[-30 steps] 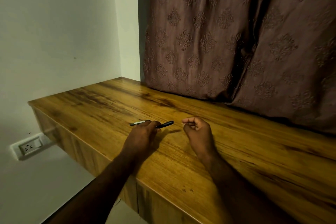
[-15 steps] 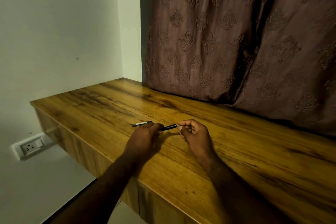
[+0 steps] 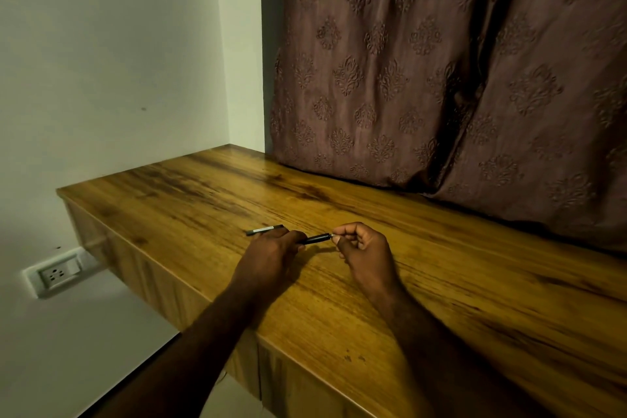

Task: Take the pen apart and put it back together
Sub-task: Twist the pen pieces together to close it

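Observation:
My left hand [image 3: 271,256] grips a black pen barrel [image 3: 314,238] that points to the right, just above the wooden table [image 3: 475,299]. My right hand [image 3: 364,249] pinches a small pale part at the barrel's right end [image 3: 332,234] between thumb and forefinger. Whether that part is inside the barrel or only touching it is too small to tell. A second pen piece, thin with a pale middle and dark ends [image 3: 264,230], lies flat on the table just beyond my left hand.
A patterned brown curtain [image 3: 441,78] hangs onto the table's back edge. The table's left end [image 3: 61,192] stops short of a white wall with a socket [image 3: 57,273] low down. The near edge runs diagonally under my forearms.
My right hand moved left from a gap away and now meets the right end of the barrel. My left hand keeps its hold in nearly the same place.

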